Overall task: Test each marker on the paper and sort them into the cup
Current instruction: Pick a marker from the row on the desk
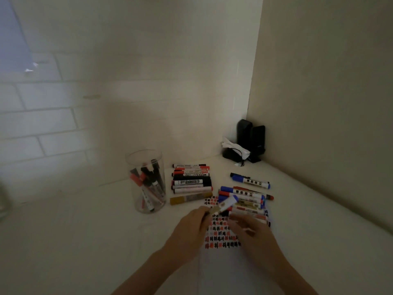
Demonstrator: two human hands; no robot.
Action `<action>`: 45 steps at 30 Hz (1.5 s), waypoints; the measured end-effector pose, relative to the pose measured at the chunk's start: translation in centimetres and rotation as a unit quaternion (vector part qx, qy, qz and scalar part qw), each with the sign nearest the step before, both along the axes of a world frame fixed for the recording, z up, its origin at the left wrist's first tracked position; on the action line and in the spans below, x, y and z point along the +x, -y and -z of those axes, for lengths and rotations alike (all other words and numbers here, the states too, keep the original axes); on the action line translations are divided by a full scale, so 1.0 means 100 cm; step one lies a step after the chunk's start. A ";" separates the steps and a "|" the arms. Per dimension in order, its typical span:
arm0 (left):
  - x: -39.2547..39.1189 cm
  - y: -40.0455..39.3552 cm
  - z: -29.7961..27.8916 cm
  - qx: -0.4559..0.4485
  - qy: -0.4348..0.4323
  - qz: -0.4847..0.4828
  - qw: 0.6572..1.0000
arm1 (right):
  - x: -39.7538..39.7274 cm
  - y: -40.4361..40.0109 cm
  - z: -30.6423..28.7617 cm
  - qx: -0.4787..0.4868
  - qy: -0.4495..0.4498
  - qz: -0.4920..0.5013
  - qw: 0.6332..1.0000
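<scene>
My left hand (189,226) grips one end of a white marker with a blue tip (226,204), which slants up and to the right over the paper (221,269). My right hand (251,231) lies on the paper with its fingers curled, next to the pile of blue and red markers (244,195); whether it holds a cap is unclear. The paper bears several rows of red and black test marks (219,237). A clear cup (146,182) with several red and black markers stands to the left. A row of black and red markers (191,180) lies beside the cup.
A gold marker (190,198) lies in front of the row. Two blue markers (251,180) lie apart at the right. Black speakers (251,141) and a white crumpled cloth (234,146) sit in the corner by the wall.
</scene>
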State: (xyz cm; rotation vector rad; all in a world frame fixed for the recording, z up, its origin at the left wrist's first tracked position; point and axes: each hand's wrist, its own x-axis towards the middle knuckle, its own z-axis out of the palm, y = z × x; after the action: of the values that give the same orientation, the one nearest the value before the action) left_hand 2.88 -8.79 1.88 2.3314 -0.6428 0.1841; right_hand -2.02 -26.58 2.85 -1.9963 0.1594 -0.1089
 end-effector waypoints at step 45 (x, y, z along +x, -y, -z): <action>-0.003 0.009 0.040 0.246 0.072 -0.023 0.966 | -0.007 0.037 0.033 -0.121 0.032 0.130 0.984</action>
State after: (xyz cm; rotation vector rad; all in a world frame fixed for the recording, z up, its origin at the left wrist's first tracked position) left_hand 2.63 -9.65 -2.10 2.8317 -0.7747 0.2373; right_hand -2.76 -30.23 -0.46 -2.2018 0.3802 -0.3748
